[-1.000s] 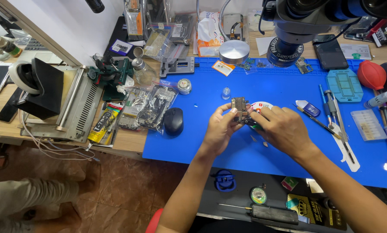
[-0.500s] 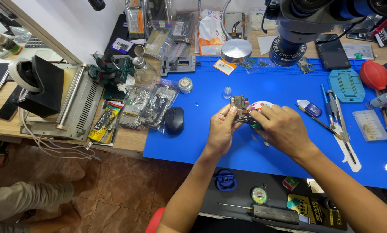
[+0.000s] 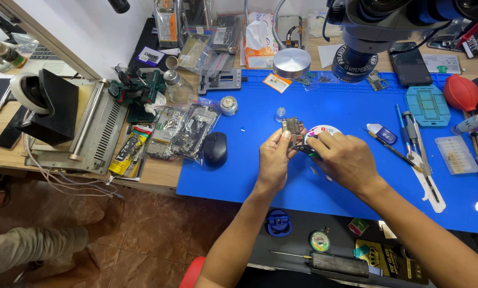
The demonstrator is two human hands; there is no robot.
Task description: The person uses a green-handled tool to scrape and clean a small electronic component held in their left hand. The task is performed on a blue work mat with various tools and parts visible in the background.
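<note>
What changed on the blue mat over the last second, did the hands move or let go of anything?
Almost nothing changed. The left hand still pinches the small circuit board upright above the blue mat, and the right hand stays against its lower edge; both keep their spot beside the round white dish. Nothing was picked up or let go. The black mouse and the tools at right lie as before.

Wooden bench [image 3: 4,136], blue work mat [image 3: 345,112], black mouse [image 3: 215,149], bagged circuit boards [image 3: 188,128]

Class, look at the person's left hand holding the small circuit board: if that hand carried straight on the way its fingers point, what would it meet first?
The left hand points up and slightly right, past the circuit board. Probably it would first meet the small clear dome-shaped object on the blue mat, though height above the mat is unclear.
</note>
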